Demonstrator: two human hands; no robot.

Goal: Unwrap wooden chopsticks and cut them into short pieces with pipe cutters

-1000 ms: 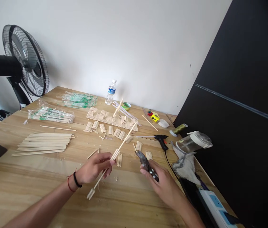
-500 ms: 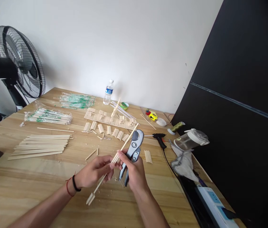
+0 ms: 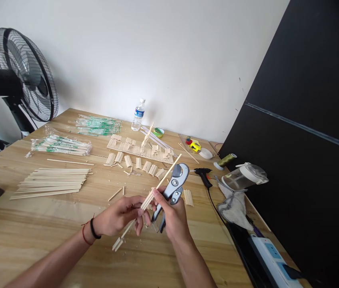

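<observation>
Long stick (image 3: 168,173) is between my two hands, slanting over the worktop (image 3: 97,264), upper end away from me, with short pieces (image 3: 147,200) laid along it at the grip and a couple more short bits by its lower end. My left hand (image 3: 121,217) pinches the long stick and short pieces between thumb and fingers; some lower fingers hang loose beneath. My right hand (image 3: 173,218) is wrapped round the grey cutter (image 3: 175,183), its thumb tip on the short pieces. Cutter head points up, just right of the stick. Versus a second ago: right hand and cutter were well apart from the stick, over to the right; now right beside it, thumb on. Versus half a second ago: nearly same pose, the stick's lower end a touch higher in view. Beyond my hands, small stick panels (image 3: 129,161) sit in a row, unchanged, in front of the long slatted piece (image 3: 127,148) with a twisted upright. One panel (image 3: 188,197) lies right of the cutter. Loose sticks (image 3: 52,181) heaped left, wrapped sticks (image 3: 61,146) behind them. Glue gun (image 3: 203,176) right, water bottle (image 3: 138,116) at the back, fan (image 3: 27,74) far left.
</observation>
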